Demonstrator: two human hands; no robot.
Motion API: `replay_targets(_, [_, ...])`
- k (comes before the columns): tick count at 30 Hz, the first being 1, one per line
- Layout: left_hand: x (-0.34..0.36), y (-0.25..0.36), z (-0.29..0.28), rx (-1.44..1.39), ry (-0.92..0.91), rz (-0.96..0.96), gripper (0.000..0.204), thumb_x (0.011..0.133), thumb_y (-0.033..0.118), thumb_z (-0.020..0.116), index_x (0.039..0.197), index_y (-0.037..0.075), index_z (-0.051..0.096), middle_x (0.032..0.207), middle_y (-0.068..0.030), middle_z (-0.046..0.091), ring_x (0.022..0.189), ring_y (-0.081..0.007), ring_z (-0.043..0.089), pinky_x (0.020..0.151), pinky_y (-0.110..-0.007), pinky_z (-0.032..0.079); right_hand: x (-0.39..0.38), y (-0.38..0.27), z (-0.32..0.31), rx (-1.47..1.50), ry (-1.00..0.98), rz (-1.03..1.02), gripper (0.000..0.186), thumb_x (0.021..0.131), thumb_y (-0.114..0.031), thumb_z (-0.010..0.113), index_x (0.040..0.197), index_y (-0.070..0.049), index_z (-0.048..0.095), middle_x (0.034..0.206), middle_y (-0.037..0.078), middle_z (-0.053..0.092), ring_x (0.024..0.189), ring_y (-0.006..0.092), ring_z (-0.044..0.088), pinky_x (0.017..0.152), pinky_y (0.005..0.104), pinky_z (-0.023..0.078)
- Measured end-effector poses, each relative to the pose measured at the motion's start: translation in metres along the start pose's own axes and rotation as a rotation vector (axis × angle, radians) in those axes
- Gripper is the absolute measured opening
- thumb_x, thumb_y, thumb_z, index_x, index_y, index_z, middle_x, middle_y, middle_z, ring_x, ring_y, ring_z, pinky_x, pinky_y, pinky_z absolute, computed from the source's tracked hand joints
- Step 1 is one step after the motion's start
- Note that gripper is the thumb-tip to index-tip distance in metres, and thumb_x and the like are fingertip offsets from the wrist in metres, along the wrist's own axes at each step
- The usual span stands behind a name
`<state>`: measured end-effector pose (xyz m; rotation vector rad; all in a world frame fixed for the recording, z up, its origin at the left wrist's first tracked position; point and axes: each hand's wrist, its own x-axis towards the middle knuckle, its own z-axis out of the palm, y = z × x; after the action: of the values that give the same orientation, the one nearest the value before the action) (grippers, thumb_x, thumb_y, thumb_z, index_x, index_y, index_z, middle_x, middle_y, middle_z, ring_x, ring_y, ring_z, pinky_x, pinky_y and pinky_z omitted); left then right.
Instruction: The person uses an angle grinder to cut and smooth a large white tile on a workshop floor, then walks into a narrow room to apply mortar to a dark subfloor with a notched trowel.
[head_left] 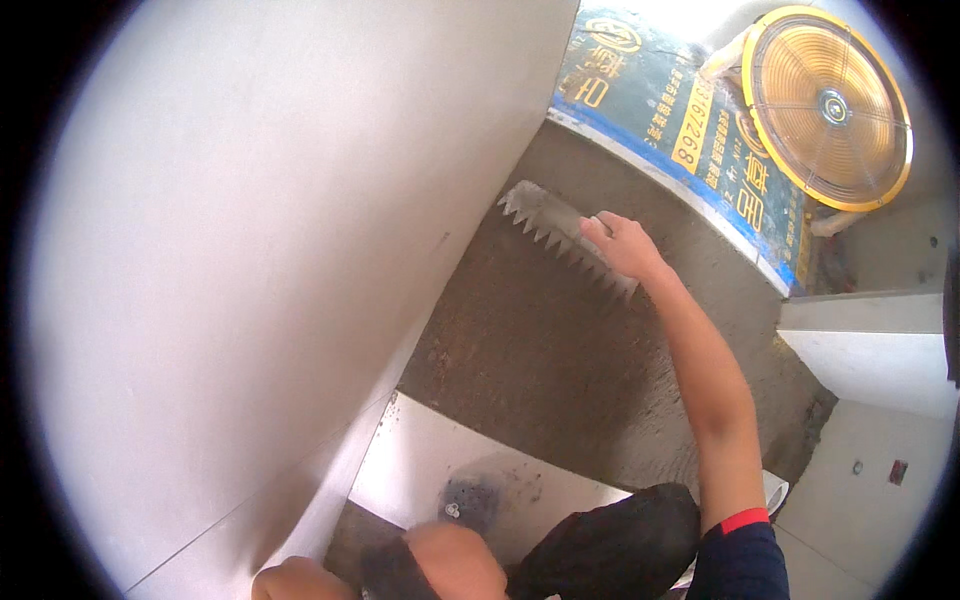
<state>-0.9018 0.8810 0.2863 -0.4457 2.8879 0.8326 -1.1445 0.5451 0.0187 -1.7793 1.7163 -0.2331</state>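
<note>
My right hand is closed on a notched trowel, a flat grey blade with large pointed teeth along its near edge. The blade lies on a bed of wet grey mortar spread over the floor, its left end close to the pale wall. My right arm stretches forward over the mortar from the lower right. At the lower left edge, a rounded patch of bare skin shows next to the wall. It may be part of my left arm or hand, but no fingers can be made out there.
A tall pale wall bounds the left. Nearer me lies a light floor tile with a dark round patch. Beyond the mortar, a printed dark green sheet carries a yellow-rimmed fan. A white ledge juts in at right.
</note>
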Motion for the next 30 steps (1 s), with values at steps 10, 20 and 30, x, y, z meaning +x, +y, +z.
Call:
replay_targets(10, [-0.007,0.014,-0.003,-0.073,0.024,-0.042,0.038,0.095,0.017,0.046,0.120,-0.006,0.061,0.096,-0.0198,0.066,0.093,-0.0330,0.065,0.106,-0.061,0.042,-0.092,-0.052,0.081,-0.006,-0.353,-0.027,0.060,0.098,-0.061,0.050,0.115,-0.004,0.063,0.098,0.025,0.071,0.098,0.0461,0.067,0.085,0.0523,0.052])
replay_targets(20, [-0.011,0.020,-0.007,-0.072,0.028,-0.044,0.038,0.094,0.016,0.045,0.120,-0.007,0.061,0.097,-0.0204,0.066,0.093,-0.0335,0.065,0.106,-0.061,0.042,-0.177,-0.095,0.121,-0.046,-0.482,-0.139,0.052,0.097,-0.057,0.055,0.106,-0.006,0.063,0.089,0.025,0.070,0.088,0.0477,0.067,0.078,0.0553,0.053])
replay_targets(30, [-0.013,0.027,-0.005,-0.078,0.044,-0.049,0.038,0.095,0.017,0.046,0.120,-0.007,0.061,0.097,-0.0198,0.066,0.094,-0.0334,0.065,0.106,-0.061,0.042,-0.162,-0.066,0.103,-0.075,-0.387,-0.075,0.057,0.096,-0.061,0.052,0.107,-0.006,0.063,0.091,0.023,0.072,0.089,0.0457,0.068,0.079,0.0554,0.054])
